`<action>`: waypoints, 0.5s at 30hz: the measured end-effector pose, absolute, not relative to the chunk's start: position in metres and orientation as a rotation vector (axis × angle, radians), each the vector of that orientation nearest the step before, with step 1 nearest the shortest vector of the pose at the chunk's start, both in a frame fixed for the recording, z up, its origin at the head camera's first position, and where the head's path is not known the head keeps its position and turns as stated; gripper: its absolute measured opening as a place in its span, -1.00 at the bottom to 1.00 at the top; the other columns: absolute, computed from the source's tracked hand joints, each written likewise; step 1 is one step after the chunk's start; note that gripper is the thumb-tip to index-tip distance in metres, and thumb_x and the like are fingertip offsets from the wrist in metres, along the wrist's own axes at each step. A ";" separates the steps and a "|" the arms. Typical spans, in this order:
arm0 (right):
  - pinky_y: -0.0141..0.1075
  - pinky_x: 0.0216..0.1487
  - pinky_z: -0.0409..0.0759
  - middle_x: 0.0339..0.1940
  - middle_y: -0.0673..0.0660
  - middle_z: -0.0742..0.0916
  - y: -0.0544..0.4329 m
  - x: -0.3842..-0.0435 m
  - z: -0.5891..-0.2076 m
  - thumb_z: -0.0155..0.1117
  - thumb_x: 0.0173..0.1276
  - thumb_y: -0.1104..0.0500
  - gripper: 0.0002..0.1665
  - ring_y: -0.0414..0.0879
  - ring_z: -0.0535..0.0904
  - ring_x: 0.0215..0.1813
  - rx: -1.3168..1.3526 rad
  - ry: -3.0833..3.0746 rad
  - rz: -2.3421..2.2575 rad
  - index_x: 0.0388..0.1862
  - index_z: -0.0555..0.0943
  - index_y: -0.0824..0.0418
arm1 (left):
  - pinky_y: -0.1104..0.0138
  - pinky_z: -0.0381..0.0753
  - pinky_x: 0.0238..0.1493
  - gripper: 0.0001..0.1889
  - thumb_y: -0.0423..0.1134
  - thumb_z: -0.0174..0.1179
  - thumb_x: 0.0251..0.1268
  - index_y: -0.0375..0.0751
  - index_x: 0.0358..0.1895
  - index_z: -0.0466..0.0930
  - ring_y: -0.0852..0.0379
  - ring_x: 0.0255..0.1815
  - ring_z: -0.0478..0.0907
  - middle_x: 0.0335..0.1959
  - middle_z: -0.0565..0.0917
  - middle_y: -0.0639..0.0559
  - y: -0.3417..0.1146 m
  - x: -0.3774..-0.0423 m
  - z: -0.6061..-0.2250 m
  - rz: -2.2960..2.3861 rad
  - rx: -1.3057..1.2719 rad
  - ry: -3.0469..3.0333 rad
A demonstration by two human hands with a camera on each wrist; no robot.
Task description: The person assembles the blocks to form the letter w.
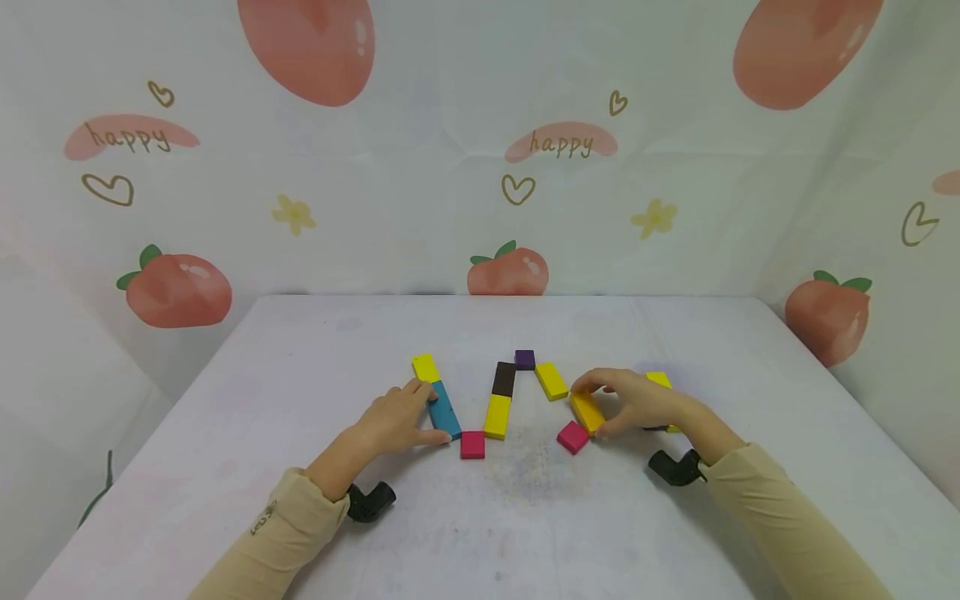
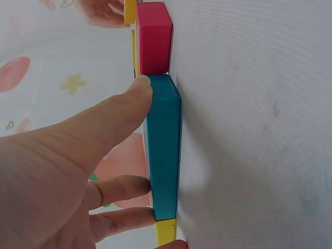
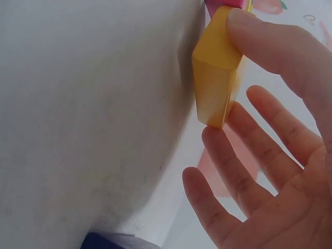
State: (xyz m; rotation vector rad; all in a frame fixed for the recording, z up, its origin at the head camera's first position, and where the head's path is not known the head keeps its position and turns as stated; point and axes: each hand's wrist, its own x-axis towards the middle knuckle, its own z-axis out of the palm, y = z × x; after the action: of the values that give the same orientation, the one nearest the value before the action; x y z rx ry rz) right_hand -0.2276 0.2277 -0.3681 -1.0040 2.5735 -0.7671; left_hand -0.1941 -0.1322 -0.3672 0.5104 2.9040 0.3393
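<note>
My left hand [image 1: 393, 418] rests at a long blue block [image 1: 444, 412]. In the left wrist view the thumb touches one end of this block [image 2: 165, 150], and fairly straight fingers touch its side. A yellow block [image 1: 424, 367] adjoins its far end, and a red square block [image 1: 472, 445] its near end. My right hand [image 1: 633, 402] pinches an orange-yellow block [image 1: 587, 412] lengthwise between thumb and fingertips, the other fingers spread in the right wrist view. Beside that block lies a second red block [image 1: 573, 437].
Between the hands lie a dark brown block [image 1: 504, 379], a yellow block [image 1: 497, 417], a purple square [image 1: 525, 360] and another yellow block [image 1: 551, 381], forming a zigzag. More yellow pieces [image 1: 658, 379] lie partly hidden behind the right forearm. Black devices [image 1: 371, 502] hang at both wrists.
</note>
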 end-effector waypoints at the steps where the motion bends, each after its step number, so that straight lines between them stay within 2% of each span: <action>1: 0.11 0.17 0.44 0.09 0.14 0.60 0.227 -0.227 -0.368 0.43 0.05 0.16 -0.37 0.07 0.47 0.12 -1.004 2.571 -0.768 0.12 0.45 0.23 | 0.08 0.52 -0.03 -0.33 0.15 0.33 0.00 -0.22 0.09 0.40 -0.03 -0.18 0.41 0.08 0.48 -0.14 -0.132 -0.194 -0.367 0.339 0.511 2.904; 15: 0.05 0.14 0.49 0.09 0.12 0.60 0.219 -0.226 -0.365 0.44 0.04 0.16 -0.38 0.07 0.47 0.13 -1.010 2.568 -0.752 0.11 0.46 0.21 | 0.07 0.52 -0.05 -0.33 0.15 0.32 0.00 -0.21 0.09 0.39 -0.03 -0.18 0.41 0.09 0.47 -0.14 -0.133 -0.195 -0.367 0.343 0.516 2.901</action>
State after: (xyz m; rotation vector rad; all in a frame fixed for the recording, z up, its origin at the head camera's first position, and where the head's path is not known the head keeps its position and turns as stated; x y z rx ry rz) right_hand -0.2257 0.2190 -0.3654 -1.0096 2.5681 -0.7517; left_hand -0.1947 -0.1326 -0.3675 0.5158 2.9010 0.3432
